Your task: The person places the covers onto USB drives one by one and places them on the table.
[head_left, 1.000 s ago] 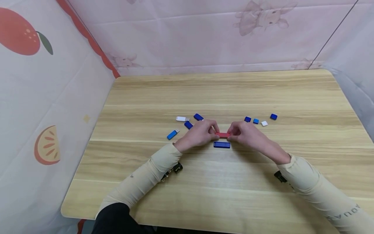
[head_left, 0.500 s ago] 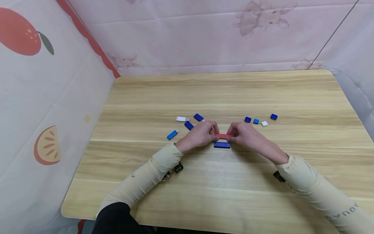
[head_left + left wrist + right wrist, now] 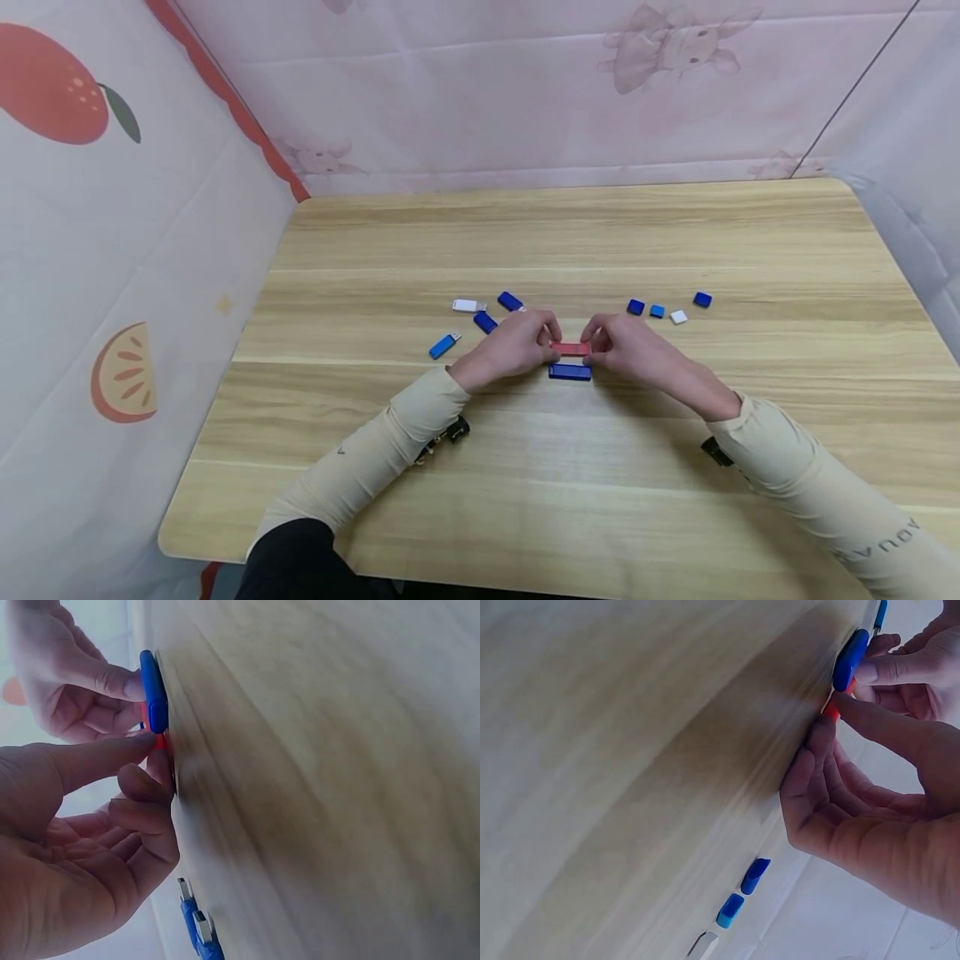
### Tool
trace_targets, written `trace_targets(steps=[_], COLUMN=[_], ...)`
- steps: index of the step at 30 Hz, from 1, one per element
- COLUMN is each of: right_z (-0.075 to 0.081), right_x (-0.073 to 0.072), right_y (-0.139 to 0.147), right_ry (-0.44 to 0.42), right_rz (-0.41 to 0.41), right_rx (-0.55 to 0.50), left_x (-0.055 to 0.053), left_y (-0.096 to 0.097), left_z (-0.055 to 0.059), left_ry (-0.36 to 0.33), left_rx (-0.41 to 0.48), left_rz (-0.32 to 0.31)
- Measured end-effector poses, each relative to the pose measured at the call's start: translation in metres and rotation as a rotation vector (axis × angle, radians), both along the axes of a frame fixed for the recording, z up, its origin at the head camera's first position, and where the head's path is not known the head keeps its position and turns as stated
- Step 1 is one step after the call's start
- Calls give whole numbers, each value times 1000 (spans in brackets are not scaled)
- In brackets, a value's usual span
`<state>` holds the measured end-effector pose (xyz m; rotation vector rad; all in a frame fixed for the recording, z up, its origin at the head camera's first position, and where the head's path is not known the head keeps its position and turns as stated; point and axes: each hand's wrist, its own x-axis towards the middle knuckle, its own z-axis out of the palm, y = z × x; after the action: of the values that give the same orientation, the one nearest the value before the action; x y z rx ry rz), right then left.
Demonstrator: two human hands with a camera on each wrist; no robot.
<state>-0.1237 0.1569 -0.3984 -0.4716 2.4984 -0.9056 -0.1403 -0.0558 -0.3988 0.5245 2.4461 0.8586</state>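
Observation:
Mid-table, a red USB flash drive (image 3: 572, 349) lies crosswise between my hands. My left hand (image 3: 517, 342) pinches its left end between thumb and fingers; my right hand (image 3: 633, 346) pinches the right end the same way. Just on the near side lies a dark blue USB flash drive (image 3: 570, 372), parallel to the red one, with no metal plug showing. Both wrist views have this blue drive (image 3: 154, 691) partly in front of the red one, of which little shows. Fingers cover both red ends, so I cannot tell whether a cap joint is fully closed.
Left of my hands lie a white USB drive (image 3: 465, 306), a light blue one (image 3: 442, 346) and two dark blue ones (image 3: 510, 301). To the right are small loose caps: dark blue (image 3: 636, 307), light blue (image 3: 657, 311), white (image 3: 678, 317) and another dark blue (image 3: 702, 300).
The red drive has come slightly nearer the blue one and shows more of its upper face. Both hands keep their pinch on it; the other drives and caps stay put.

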Motion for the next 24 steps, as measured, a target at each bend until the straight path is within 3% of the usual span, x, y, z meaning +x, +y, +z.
trace_targets(steps=[7, 14, 24], right_z=[2, 2, 3], right_x=[2, 2, 3], right_y=[3, 6, 11], right_ry=[-8, 0, 48], right_rz=[12, -12, -47], right_rx=[-17, 5, 11], left_x=[-3, -17, -28], left_y=[-9, -25, -43], left_z=[5, 17, 29], left_ry=[-7, 88, 130], left_rx=[-3, -26, -135], left_rz=[-26, -76, -109])
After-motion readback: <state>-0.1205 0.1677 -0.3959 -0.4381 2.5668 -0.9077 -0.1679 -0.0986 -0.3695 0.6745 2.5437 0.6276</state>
